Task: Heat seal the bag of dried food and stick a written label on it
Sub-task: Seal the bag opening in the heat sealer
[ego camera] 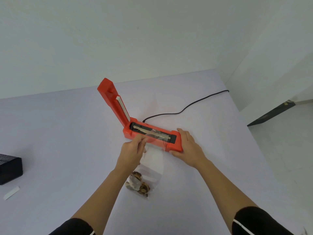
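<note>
Left hand (133, 148) pinched the clear bag (155, 160), dried food (138, 184) at its bottom; right hand (188, 146) gripped the sealer (127, 133).

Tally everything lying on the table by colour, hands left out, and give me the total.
Orange-red: 1 (heat sealer)
Black: 2 (box, power cord)
White: 1 (paper strip)
Clear: 1 (bag of dried food)
Total: 5
</note>
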{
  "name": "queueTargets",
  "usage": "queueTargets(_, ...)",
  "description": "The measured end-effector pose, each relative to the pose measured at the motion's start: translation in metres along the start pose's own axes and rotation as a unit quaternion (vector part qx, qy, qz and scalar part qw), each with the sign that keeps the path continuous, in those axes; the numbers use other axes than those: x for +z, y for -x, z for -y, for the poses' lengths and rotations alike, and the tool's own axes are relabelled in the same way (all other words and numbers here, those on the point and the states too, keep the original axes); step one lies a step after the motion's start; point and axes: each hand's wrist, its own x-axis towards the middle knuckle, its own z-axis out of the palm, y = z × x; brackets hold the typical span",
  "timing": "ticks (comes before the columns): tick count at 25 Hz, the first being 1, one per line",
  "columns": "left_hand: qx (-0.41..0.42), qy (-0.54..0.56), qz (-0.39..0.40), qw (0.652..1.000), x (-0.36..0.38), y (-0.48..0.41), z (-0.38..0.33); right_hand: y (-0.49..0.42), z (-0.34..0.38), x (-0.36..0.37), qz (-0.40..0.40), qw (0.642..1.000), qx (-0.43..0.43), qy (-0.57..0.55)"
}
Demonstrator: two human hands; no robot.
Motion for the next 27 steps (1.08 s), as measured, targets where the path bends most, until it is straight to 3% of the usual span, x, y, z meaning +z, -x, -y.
queueTargets(11,0.007,-0.026,-0.01,1.0,-0.001,0.012,-0.028,0.0,0.001,-0.001,0.013,1.0,0.005,0.011)
queueTargets(16,-0.028,0.07,-0.059,0.995,-0.019,0.021,-0.051,0.001,0.004,-0.004,0.02,1.0,0.003,0.023)
queueTargets(21,-0.077,0.16,-0.08,0.981,-0.052,0.032,-0.064,0.005,0.014,-0.006,-0.003,0.993,0.03,0.112)
queueTargets(24,-0.09,0.185,-0.084,0.975,-0.072,0.044,-0.063,0.03,0.035,-0.01,-0.067,0.991,-0.035,-0.11)
queueTargets(26,-0.105,0.186,-0.086,0.973,-0.082,0.055,-0.057,0.059,0.058,-0.011,0.02,0.96,-0.072,-0.271)
queueTargets(27,-0.115,0.188,-0.09,0.971,-0.086,0.061,-0.052,0.074,0.071,-0.007,0.088,0.947,-0.088,-0.295)
